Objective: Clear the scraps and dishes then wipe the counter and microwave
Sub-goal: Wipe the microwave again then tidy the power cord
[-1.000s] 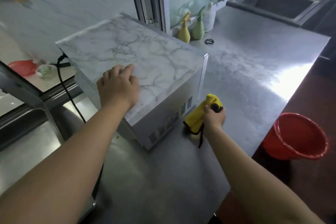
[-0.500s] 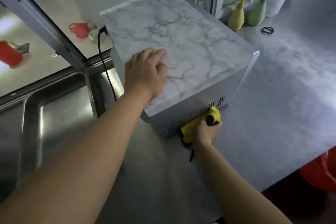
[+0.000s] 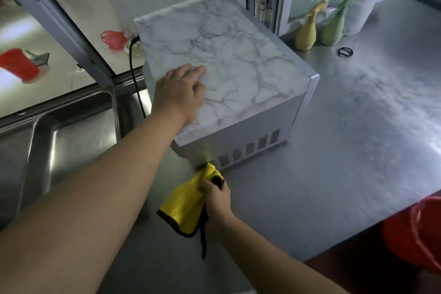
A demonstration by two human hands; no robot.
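Note:
The microwave (image 3: 238, 69) has a marble-patterned top and a grey side with vent slots, and it stands on the steel counter (image 3: 346, 150). My left hand (image 3: 181, 93) lies flat on its top near the front-left corner, fingers together. My right hand (image 3: 216, 200) grips a yellow cloth (image 3: 185, 207) with a black edge, holding it on the counter at the microwave's lower near corner. The cloth's tip touches the base by the vents.
A steel sink (image 3: 59, 141) lies to the left. A black power cord (image 3: 136, 79) runs down behind the microwave. A yellow spray bottle (image 3: 306, 31) and a green one (image 3: 334, 28) stand by the window, a black ring (image 3: 345, 52) beside them. A red bucket (image 3: 417, 234) sits below the counter's right edge.
My right hand has slid the cloth left along the microwave's base, from mid-side to the near corner, and the cloth now hangs more unfolded. My left hand stays on top. The view shifted.

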